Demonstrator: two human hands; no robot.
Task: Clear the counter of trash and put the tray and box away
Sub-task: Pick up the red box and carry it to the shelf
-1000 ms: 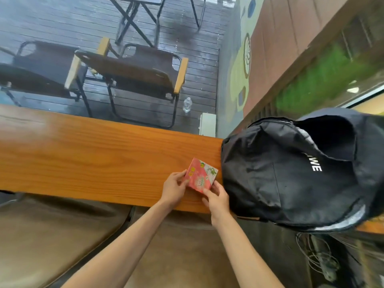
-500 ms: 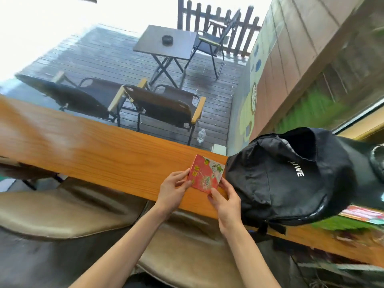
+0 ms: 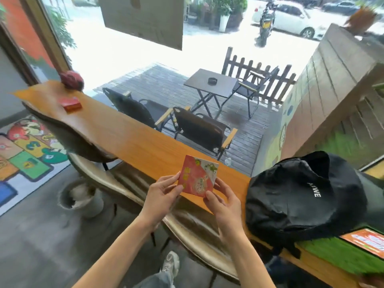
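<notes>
- Here the step in hand looks like the box part of the task: the small red box [image 3: 198, 178], printed with cartoon figures, is lifted clear of the table [image 3: 116, 129] and held over its near edge, tilted with its printed face toward the camera.
- The left hand [image 3: 162, 193] grips the box's left edge, thumb on the front face and fingers [image 3: 169, 179] curled behind it.
- The right hand [image 3: 223, 206] holds the lower right corner, thumb on the front and fingers [image 3: 223, 185] wrapped round the right side (so both hands are closed on the same box, neither one free).
- A black backpack [image 3: 301, 196] lies on the table just to the right of the hands; its opening is not visible from this angle.
- Further along the table to the left sit a second red box [image 3: 71, 104] and a dark red rounded thing [image 3: 71, 80], too blurred to name; whether either counts as trash I cannot tell.
- No tray shows in this view.
- Next, by my reckoning, the box must go wherever it is kept, perhaps the backpack, which would call for freeing one hand to find and open it while the other keeps the box.
</notes>
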